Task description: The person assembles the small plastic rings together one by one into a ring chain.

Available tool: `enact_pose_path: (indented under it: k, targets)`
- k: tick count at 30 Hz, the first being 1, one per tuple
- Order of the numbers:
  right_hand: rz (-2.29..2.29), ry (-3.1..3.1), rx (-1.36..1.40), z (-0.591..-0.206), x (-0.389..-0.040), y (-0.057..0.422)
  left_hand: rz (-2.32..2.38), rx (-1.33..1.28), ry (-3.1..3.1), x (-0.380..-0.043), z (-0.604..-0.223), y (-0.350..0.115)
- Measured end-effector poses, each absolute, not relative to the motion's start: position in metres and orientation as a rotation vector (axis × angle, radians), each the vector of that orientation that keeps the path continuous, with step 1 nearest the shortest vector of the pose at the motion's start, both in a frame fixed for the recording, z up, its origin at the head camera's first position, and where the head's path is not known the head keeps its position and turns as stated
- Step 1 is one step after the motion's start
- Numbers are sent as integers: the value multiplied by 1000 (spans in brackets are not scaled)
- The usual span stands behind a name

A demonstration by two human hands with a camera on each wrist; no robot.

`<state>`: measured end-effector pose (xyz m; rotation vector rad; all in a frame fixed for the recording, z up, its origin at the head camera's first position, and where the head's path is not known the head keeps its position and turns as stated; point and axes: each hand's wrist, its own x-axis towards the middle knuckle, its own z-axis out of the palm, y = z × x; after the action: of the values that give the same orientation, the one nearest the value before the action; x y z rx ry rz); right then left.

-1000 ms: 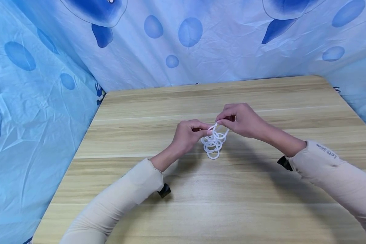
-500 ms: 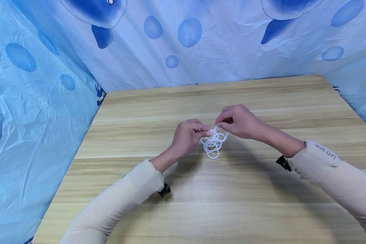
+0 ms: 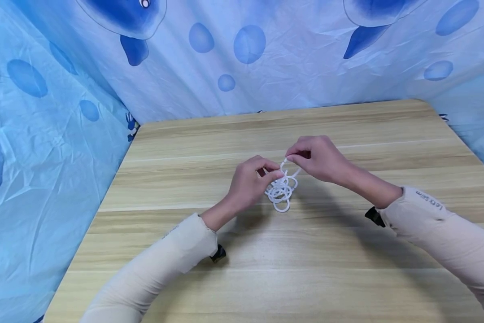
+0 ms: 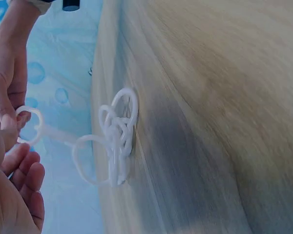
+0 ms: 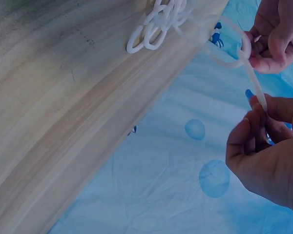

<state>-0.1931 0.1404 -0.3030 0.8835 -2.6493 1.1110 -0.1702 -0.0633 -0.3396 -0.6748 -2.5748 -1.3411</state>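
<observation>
A white plastic chain of rounded links [image 3: 281, 195] lies bunched on the table, with a few links lifted toward both hands. My left hand [image 3: 250, 181] pinches one raised link between thumb and fingertips. Just beyond and to the right, my right hand [image 3: 318, 157] pinches the end link [image 5: 255, 80], which runs from its fingertips to the link at the left hand. In the left wrist view, more raised links [image 4: 90, 139] trail down from the hands to the bunch [image 4: 119, 141]. The left hand's fingers [image 4: 31, 178] are partly curled there.
The wooden table [image 3: 346, 269] spreads around the hands on all sides. A blue patterned curtain [image 3: 165, 76] hangs along its back and left edges. Black wrist cameras [image 3: 218, 253] stick out below the beige sleeves [image 3: 157, 264].
My right hand first dipped toward the left fingertips, then rose away again, drawing the end link up between the hands. The left hand has barely shifted, and the bunch stays in place.
</observation>
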Motion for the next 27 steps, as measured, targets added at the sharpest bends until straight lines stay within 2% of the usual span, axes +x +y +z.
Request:
enact_pose_path:
  k: [6, 16, 21, 27]
  targets:
    - [1179, -2522, 879, -304, -192, 139, -1524, -597, -2580, -174, -340, -62]
    - [1243, -2450, 807, -300, -194, 149, -2010, -174, -2466, -186, -324, -73]
    - [1225, -2495, 743, -300, -192, 161, -2076, 44, -2388, -193, -320, -94]
    - [1214, -2561, 673, -302, -186, 175, -2095, 381, -2391, -204, -334, -134]
